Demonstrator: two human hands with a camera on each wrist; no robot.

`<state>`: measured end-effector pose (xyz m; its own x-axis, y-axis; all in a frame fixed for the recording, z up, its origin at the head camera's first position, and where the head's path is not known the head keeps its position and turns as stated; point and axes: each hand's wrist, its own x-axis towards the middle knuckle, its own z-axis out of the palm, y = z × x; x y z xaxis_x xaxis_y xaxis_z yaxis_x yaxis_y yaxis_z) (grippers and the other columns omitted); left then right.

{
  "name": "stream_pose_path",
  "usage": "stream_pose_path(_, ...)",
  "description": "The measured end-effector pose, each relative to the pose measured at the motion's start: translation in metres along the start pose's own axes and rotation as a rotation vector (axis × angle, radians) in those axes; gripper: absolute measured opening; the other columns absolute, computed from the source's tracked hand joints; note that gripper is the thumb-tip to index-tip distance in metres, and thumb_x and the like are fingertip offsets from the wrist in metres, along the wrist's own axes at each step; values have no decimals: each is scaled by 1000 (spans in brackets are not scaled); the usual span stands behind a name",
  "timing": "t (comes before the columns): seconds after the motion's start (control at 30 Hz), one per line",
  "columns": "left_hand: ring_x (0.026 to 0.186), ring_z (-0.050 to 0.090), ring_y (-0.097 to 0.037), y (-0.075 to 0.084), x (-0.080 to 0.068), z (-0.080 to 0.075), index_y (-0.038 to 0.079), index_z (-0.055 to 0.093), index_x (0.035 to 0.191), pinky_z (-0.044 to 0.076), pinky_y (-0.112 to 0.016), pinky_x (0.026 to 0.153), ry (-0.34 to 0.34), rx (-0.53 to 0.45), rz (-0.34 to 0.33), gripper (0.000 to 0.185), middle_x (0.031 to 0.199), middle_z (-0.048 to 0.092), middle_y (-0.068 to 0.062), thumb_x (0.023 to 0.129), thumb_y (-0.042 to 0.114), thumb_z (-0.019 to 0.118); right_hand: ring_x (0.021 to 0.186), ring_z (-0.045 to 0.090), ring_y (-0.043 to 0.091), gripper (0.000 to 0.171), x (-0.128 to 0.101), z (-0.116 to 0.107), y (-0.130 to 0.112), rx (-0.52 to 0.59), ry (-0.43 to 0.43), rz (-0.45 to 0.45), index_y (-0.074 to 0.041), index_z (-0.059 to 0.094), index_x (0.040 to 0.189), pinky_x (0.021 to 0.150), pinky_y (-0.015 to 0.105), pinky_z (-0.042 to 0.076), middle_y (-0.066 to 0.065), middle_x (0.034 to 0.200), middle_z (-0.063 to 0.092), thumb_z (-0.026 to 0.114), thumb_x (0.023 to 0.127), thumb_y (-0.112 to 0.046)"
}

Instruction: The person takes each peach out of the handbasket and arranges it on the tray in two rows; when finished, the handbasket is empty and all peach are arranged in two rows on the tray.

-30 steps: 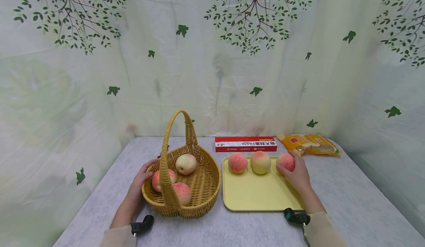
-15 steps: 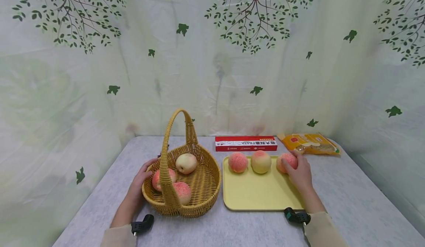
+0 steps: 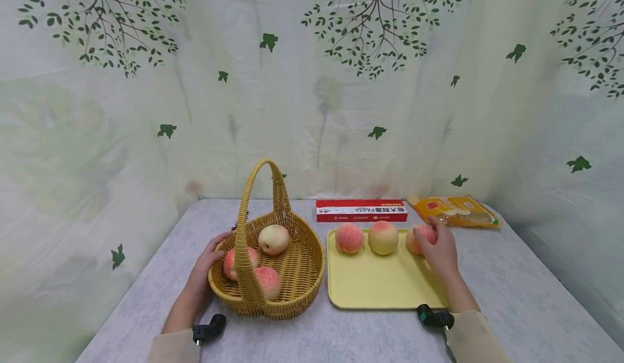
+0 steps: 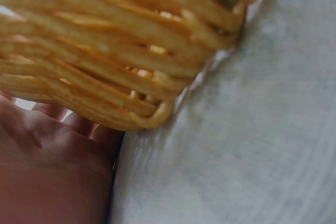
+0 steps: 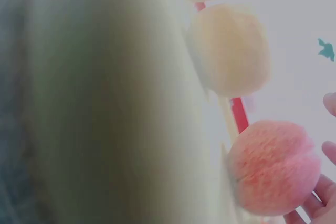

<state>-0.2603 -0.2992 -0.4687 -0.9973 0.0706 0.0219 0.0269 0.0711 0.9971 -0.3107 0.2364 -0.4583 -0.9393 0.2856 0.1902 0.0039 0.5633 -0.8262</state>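
Observation:
A wicker basket (image 3: 304, 276) with a tall handle stands left of centre. Inside it lie a pale peach (image 3: 273, 240) and two pinkish ones. My left hand (image 3: 200, 273) holds the basket's left side, thumb at the rim and fingers along the outer wall; the left wrist view shows the palm beside the weave. A yellow tray (image 3: 380, 287) carries a pink peach (image 3: 349, 238), a yellowish peach (image 3: 383, 238) and a right-hand pink peach (image 5: 275, 167). Around this last peach is my right hand (image 3: 442, 249), its fingers spread, some tips visibly apart from it in the right wrist view.
Behind the tray lies a red and white pasta box (image 3: 361, 211). An orange food packet (image 3: 458, 212) lies at the back right, close behind my right hand. A leaf-printed curtain (image 3: 322, 108) rises at the table's (image 3: 273, 341) back edge.
The right-hand peach has shifted slightly right on the tray. My right fingers have loosened around it, with a fingertip lifted above. The left hand and basket have stayed in place.

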Motion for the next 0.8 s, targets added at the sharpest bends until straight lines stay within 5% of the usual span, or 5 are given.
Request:
stream_pose_path(0.23, 126, 45, 9, 0, -1, 0, 26, 32, 152, 40, -10, 96, -6, -15, 19, 48, 155, 32, 6, 104, 23, 31, 146, 28, 41, 65, -2, -2, -20, -16, 40, -68, -7, 38, 150, 117, 60, 28, 18, 154, 40, 62, 97, -37)
stream_pose_path(0.33, 126, 45, 8, 0, -1, -1, 26, 32, 152, 41, -10, 97, -10, -20, 22, 48, 153, 34, 6, 104, 23, 32, 138, 39, 39, 64, -5, -2, -30, 15, 40, -90, -8, 39, 150, 113, 58, 36, 17, 153, 42, 62, 97, -37)
stream_pose_path(0.47, 126, 45, 6, 0, 0, -2, 27, 33, 152, 41, -11, 96, -2, -23, 20, 48, 150, 35, 7, 104, 22, 32, 133, 45, 38, 60, -9, 2, -45, 86, 8, -125, -12, 41, 149, 109, 56, 42, 14, 153, 43, 62, 97, -34)
stream_pose_path(0.67, 125, 45, 6, -2, 0, -4, 27, 32, 152, 41, -11, 95, 7, -16, 10, 48, 151, 34, 5, 104, 23, 31, 142, 38, 34, 58, -18, 13, -61, 101, -58, -209, -13, 42, 148, 117, 56, 29, 13, 153, 44, 62, 97, -32)
stream_pose_path(0.8, 126, 44, 5, -2, 1, -3, 28, 32, 152, 41, -11, 96, 4, -12, -3, 48, 152, 33, 5, 105, 24, 31, 141, 39, 32, 58, -22, 17, -65, 88, -88, -245, -13, 42, 148, 115, 56, 31, 11, 153, 44, 63, 97, -32)
